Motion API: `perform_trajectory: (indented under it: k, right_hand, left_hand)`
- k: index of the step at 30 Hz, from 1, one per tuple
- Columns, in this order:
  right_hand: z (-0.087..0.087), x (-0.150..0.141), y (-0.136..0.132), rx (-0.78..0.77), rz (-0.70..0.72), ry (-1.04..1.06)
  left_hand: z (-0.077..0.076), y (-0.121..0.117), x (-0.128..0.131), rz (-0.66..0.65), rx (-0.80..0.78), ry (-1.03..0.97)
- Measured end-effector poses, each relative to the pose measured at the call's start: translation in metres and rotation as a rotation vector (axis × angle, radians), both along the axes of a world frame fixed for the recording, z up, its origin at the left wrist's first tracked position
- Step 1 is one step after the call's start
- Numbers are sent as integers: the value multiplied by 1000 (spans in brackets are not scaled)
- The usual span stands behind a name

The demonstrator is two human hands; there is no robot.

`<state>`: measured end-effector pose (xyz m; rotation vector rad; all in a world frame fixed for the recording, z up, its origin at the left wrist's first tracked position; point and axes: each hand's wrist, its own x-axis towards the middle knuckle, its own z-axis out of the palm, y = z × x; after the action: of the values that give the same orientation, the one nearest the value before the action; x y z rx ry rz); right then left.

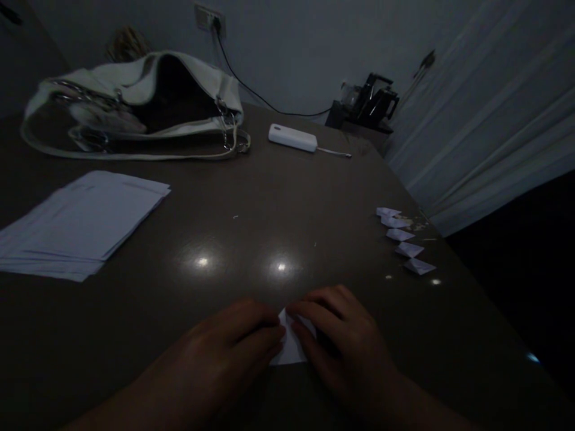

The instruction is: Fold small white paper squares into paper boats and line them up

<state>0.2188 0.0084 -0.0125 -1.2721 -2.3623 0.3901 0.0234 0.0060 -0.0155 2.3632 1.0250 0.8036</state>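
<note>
A small folded piece of white paper (290, 352) lies on the dark table near its front edge, between my two hands. My left hand (233, 344) pinches its left side with thumb and fingers. From the right, my right hand (339, 332) presses and pinches the paper near its top point. The fingers cover much of the paper, so its full shape is hidden. Farther right, several small folded paper pieces (404, 250) stand in a slanted row. A stack of white paper sheets (94, 215) rests at the left.
An open white handbag (144, 78) with a looped strap sits at the back left. Behind the middle lies a white power bank (293, 138) with a short cable. A black kettle (381, 105) stands at the back right, beside a white curtain (489, 120). A wall socket (209, 20) holds a plug.
</note>
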Motion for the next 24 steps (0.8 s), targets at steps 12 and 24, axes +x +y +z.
perform_trajectory:
  k: [12,24]
  right_hand:
    - [0,-1,0,-18,-15,-8]
    - [0,-1,0,15,0,-31]
  left_hand:
    - [-1,0,0,-12,-3,48]
    - [2,1,-1,-28,18,57]
